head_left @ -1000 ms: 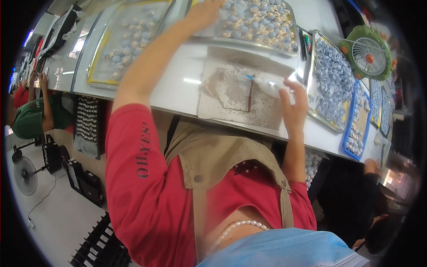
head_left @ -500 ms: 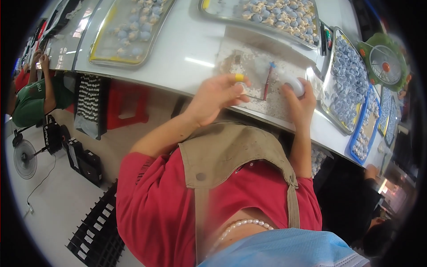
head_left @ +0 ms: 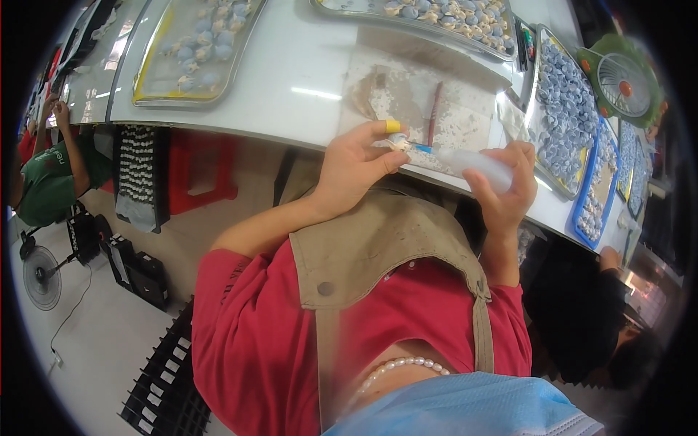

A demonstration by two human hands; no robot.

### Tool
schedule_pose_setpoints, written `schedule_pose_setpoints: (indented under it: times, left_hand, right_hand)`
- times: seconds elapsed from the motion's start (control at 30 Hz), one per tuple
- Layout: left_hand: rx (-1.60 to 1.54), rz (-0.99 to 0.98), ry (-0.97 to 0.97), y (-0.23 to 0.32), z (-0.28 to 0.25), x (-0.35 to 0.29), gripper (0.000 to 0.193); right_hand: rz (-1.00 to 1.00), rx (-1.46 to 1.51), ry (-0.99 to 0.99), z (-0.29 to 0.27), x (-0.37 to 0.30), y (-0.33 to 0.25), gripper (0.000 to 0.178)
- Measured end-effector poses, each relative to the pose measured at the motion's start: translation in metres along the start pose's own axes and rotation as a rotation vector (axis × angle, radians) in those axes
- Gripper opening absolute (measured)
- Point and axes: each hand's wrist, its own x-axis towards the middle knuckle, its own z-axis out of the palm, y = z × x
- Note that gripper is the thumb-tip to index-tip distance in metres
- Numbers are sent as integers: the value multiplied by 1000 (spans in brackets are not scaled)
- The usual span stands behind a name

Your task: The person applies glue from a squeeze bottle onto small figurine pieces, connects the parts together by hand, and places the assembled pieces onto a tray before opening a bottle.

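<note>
Between the thumb and fingers of my left hand is a small cream-white figure piece, partly hidden by the fingertips. A yellow band wraps one finger of that hand. My right hand is closed round a translucent white squeeze bottle, tilted so that its blue nozzle points left. The nozzle's tip is at the piece; whether they touch I cannot tell. Beyond both hands, a thin dark-red stick lies on a stained grey board.
Metal-rimmed trays of small blue-and-cream pieces stand at the far left and far middle. To the right are a tray of blue-grey pieces, a blue tray and a green fan. Another person sits at left.
My right hand has tipped the bottle over to the left, bringing its blue nozzle from over the board to the piece in my left hand. The left hand keeps its pinch.
</note>
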Motion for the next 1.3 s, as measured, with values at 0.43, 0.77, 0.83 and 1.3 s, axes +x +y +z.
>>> schedule_pose_setpoints:
  times: [0.43,0.77,0.83,1.3]
  left_hand:
    - [-8,4,12,0,-1,-2,33]
    - [-106,-29,-5,2,2,1,30]
    - [-104,-33,2,4,1,1,30]
    - [-84,-43,-4,0,-8,6,31]
  right_hand:
    - [-14,-89,-34,5,7,-8,28]
    - [-3,-91,-14,6,7,-5,27]
    - [1,-106,-41,7,9,-5,26]
    - [521,260,115,41,17,46,23]
